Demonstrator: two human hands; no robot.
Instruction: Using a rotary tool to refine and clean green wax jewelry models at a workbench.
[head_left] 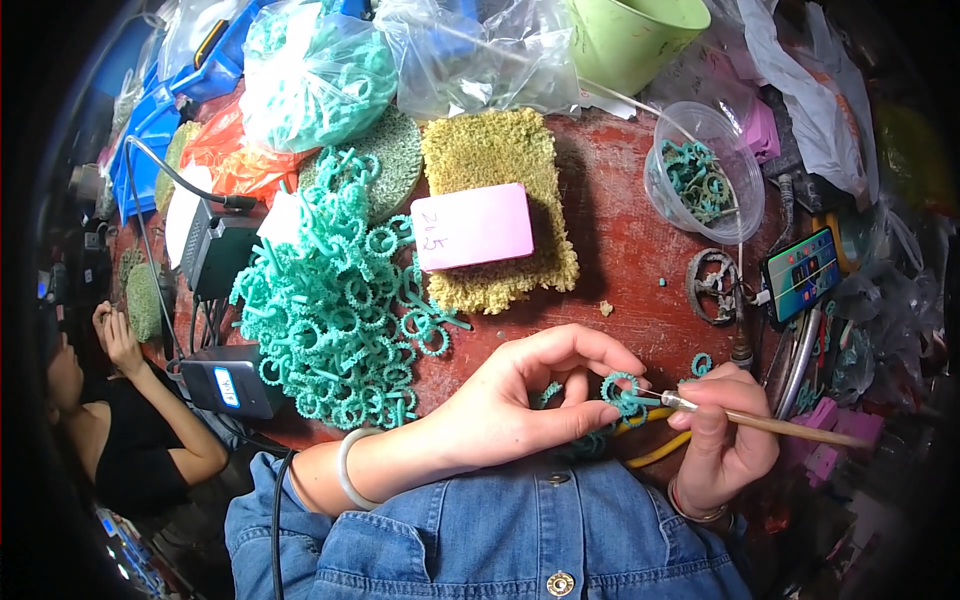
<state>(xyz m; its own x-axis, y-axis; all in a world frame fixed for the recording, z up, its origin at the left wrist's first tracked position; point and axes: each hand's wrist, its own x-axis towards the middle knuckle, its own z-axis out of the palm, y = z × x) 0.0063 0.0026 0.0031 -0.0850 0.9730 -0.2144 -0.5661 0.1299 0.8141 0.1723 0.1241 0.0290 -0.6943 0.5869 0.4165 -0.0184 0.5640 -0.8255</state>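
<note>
My left hand [530, 390] pinches a small teal ring [623, 392] with a beaded edge and a short stem between thumb and fingertips. In my right hand [725, 440] is a thin wooden-handled needle tool [770, 424], held like a pen. Its fine metal tip points left and meets or nearly meets the ring; which of the two, I cannot tell. Another teal ring [702, 364] lies just above my right hand. A large heap of similar teal rings [330, 310] covers the red table [625, 250] left of centre. Partly hidden behind my hands are yellow handles or tubes [660, 452].
A pink block [474, 227] rests on a yellow spongy pad [490, 150]. At right stand a clear tub [655, 185] of ring pieces and a lit phone [803, 273]. A green bucket [635, 45] and bagged rings [318, 85] are at the back. Another person [150, 420] sits left.
</note>
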